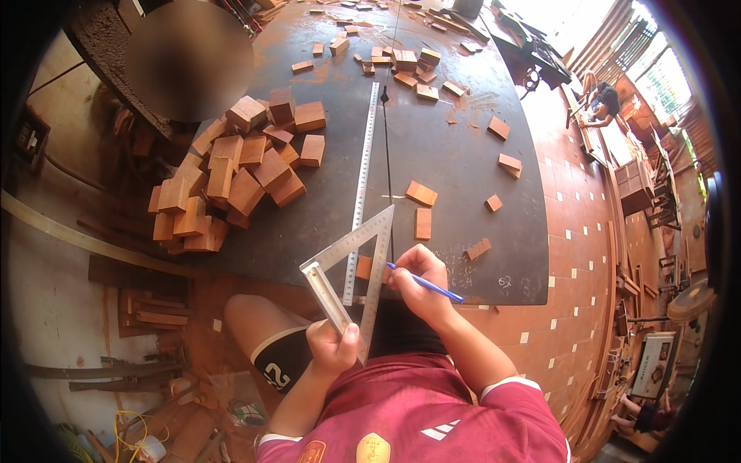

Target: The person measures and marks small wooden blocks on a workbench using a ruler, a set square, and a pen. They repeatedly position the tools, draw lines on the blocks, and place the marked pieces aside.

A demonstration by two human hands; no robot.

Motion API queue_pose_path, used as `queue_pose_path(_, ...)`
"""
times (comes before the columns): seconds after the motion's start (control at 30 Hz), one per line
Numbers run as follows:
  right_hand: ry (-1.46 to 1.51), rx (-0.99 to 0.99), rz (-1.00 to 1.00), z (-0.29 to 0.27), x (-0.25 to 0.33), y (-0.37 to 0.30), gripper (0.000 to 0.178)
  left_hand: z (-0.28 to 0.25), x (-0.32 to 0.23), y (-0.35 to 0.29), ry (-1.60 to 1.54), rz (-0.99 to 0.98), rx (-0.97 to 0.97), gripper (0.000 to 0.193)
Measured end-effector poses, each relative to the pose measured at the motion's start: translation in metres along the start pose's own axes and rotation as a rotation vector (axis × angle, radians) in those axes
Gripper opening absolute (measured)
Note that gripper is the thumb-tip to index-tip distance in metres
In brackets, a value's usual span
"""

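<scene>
My left hand (336, 349) grips the lower corner of a metal set square (328, 295), thumb on top. The set square lies at the table's near edge, over a small wooden block (363, 268) that shows through its triangular opening. In my right hand (423, 282) is a blue pen (437, 288), its tip end close to the set square's right side; whether it touches the block I cannot tell. A long steel ruler (364, 177) runs away from me across the table, its near end partly under the set square.
Wooden blocks (247, 189) are heaped on the left of the dark table (455, 224). Several loose blocks (423, 224) lie to the right, others scatter at the far end. A narrow slot (387, 154) crosses the tabletop. Another person (606, 104) is over on the right.
</scene>
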State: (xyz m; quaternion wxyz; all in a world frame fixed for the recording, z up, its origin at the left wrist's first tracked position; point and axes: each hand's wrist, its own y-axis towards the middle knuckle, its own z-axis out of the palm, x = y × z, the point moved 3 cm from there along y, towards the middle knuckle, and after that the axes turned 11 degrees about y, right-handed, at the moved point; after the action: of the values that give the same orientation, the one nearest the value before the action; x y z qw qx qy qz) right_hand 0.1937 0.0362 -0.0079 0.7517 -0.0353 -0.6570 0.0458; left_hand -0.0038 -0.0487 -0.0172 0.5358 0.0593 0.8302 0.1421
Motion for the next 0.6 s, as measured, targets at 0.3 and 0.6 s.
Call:
queue_pose_path(0.3, -0.001, -0.003, -0.009, -0.0017, -0.0004, 0.0012, 0.004, -0.0002, 0.0046, -0.0012, 0.006, -0.017, -0.008, 0.027)
queue_pose_path(0.6, -0.061, -0.007, -0.023, -0.0007, 0.0012, 0.0018, 0.004, -0.0043, 0.0033, 0.0051, 0.029, 0.003, 0.009, 0.025)
